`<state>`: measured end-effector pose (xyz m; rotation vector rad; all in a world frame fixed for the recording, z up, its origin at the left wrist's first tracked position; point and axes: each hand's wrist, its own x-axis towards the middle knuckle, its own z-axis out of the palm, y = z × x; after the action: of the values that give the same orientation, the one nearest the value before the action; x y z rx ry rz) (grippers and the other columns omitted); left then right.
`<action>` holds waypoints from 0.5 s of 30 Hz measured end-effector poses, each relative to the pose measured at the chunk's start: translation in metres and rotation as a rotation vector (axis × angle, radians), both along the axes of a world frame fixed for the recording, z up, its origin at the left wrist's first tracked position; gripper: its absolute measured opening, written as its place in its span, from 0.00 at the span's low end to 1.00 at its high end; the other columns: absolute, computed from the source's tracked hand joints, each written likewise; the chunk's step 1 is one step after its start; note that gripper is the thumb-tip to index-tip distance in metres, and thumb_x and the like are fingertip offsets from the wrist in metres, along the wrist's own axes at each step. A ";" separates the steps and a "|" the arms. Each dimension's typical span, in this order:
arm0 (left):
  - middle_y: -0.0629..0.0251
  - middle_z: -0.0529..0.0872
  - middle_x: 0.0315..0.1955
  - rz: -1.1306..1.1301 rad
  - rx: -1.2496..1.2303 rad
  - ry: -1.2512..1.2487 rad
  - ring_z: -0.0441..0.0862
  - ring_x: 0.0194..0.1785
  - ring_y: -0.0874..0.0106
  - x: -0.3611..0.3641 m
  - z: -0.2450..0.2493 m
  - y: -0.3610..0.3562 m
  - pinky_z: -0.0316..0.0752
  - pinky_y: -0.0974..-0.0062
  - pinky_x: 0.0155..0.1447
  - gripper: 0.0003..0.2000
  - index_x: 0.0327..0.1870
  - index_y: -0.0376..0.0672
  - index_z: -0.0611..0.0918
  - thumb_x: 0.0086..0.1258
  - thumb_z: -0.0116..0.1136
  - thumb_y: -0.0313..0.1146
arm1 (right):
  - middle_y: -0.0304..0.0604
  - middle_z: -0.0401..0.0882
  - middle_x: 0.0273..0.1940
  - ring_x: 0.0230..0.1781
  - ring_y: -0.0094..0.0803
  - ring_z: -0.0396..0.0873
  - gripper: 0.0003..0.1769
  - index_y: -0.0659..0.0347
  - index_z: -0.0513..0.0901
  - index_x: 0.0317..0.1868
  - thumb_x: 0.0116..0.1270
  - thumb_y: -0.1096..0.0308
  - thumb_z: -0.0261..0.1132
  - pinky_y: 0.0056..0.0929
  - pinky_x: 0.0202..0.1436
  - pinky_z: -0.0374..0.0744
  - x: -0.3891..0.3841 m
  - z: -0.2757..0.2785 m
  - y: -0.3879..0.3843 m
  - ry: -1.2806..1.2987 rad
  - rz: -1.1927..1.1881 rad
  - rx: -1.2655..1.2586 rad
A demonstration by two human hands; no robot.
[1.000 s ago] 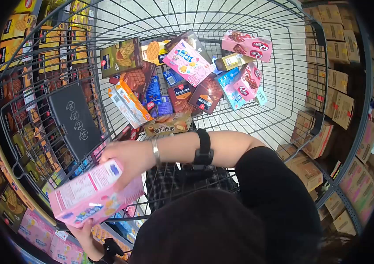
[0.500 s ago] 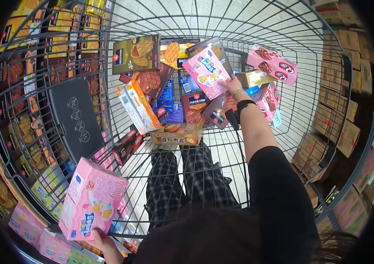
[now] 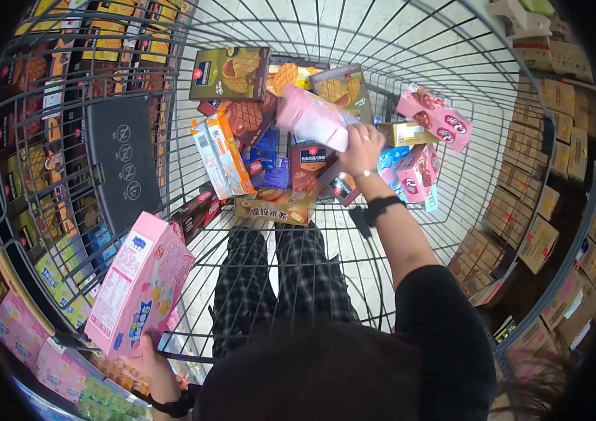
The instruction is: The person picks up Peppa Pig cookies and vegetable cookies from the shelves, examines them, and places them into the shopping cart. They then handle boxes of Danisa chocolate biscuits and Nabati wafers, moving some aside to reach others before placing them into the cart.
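Observation:
My left hand [image 3: 145, 356] grips the lower end of a pink biscuit box [image 3: 145, 288] with a cartoon pig on its front, held tilted at the cart's left near side. Over the middle of the shopping cart [image 3: 480, 175], my right hand [image 3: 364, 149] is closed on a second, smaller-looking pink box [image 3: 308, 118], blurred and tipped on its side. Beneath it lie a brown biscuit box [image 3: 307, 167], blue packets [image 3: 270, 165] and a green waffle-biscuit box [image 3: 343, 91]. A tan box [image 3: 273, 207] rests at the cart's near end.
An orange-and-white packet [image 3: 222, 156], a dark green box [image 3: 230, 73] and pink-and-brown boxes [image 3: 434, 117] also lie in the cart. A black folded panel [image 3: 126, 165] sits on its left side. Stocked shelves [image 3: 31, 140] stand left, cardboard cartons [image 3: 508, 196] right.
My right hand has turned the smaller pink box from its printed face onto its side. The larger pink box on the left has rotated, showing more of its narrow side.

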<state>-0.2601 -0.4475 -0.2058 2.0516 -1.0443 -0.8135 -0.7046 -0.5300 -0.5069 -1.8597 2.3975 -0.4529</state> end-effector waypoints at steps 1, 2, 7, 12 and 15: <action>0.55 0.70 0.50 0.003 -0.113 0.036 0.74 0.47 0.68 -0.008 -0.003 -0.007 0.74 0.74 0.46 0.31 0.61 0.38 0.55 0.57 0.56 0.24 | 0.37 0.76 0.42 0.50 0.37 0.69 0.17 0.51 0.78 0.36 0.40 0.66 0.66 0.43 0.56 0.60 -0.013 0.017 0.000 0.085 0.070 -0.161; 0.55 0.69 0.50 0.027 -0.127 0.079 0.74 0.47 0.67 -0.012 -0.004 -0.009 0.74 0.73 0.47 0.31 0.61 0.38 0.54 0.57 0.55 0.22 | 0.32 0.76 0.41 0.51 0.34 0.67 0.17 0.47 0.79 0.36 0.41 0.68 0.65 0.44 0.57 0.58 -0.028 0.036 0.001 0.172 0.143 -0.322; 0.56 0.65 0.54 -0.051 -0.213 0.182 0.67 0.55 0.66 -0.006 -0.007 -0.010 0.63 0.68 0.59 0.33 0.62 0.38 0.53 0.54 0.53 0.16 | 0.47 0.62 0.53 0.55 0.47 0.62 0.23 0.47 0.78 0.41 0.40 0.73 0.71 0.44 0.54 0.67 -0.051 0.164 -0.024 0.175 0.380 -0.789; 0.56 0.61 0.54 -0.373 -0.239 -0.025 0.61 0.58 0.64 0.016 -0.015 -0.013 0.56 0.67 0.62 0.39 0.61 0.37 0.53 0.48 0.62 0.23 | 0.46 0.68 0.48 0.46 0.34 0.69 0.34 0.65 0.68 0.51 0.40 0.76 0.72 0.31 0.49 0.69 -0.018 0.251 -0.018 -0.560 0.194 -0.811; 0.58 0.63 0.51 -0.328 -0.329 0.209 0.60 0.58 0.65 0.008 -0.008 -0.022 0.53 0.69 0.63 0.40 0.61 0.36 0.56 0.46 0.65 0.29 | 0.45 0.62 0.54 0.54 0.33 0.63 0.31 0.64 0.64 0.54 0.47 0.80 0.66 0.33 0.56 0.66 0.019 0.308 -0.004 -0.736 0.172 -0.967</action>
<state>-0.2522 -0.4694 -0.2138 1.5096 -1.3153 -0.9261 -0.6860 -0.5338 -0.1992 -1.6086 1.5656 -2.0914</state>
